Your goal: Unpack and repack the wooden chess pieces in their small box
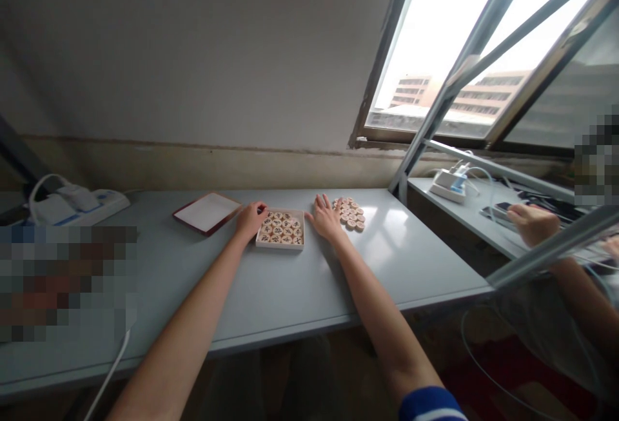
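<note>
Discs (pixel 281 226) of pale wood with dark marks lie packed in rows inside a shallow square box (pixel 279 247), which sits on the grey table (pixel 271 298) straight ahead of you, between your two hands. Your left hand (pixel 250 219) is at the box's left side, touching its far left corner, with the fingers curled in over the rim. Whether the fingertips pinch a disc there or only rest on the rim is too small to tell. Your right hand (pixel 326 220) lies palm down on the table just beside the box's right wall, fingers spread and flat, holding nothing. Just to the right of its fingers, a loose pile (pixel 351 213) of the same kind of discs lies on the bare tabletop, apart from the box. To the left of your left hand, a flat red-edged lid (pixel 207 213) with a white inside lies on the table, near the box but not touching it. Further left, by the wall, you have a white power strip (pixel 80 205), and a white cable (pixel 111 369) runs down over the near edge. On your right a window (pixel 459 53) stands tilted open above a second table (pixel 464 218), where another person's hand (pixel 532 223) rests near a white charger (pixel 449 181) with cables.
</note>
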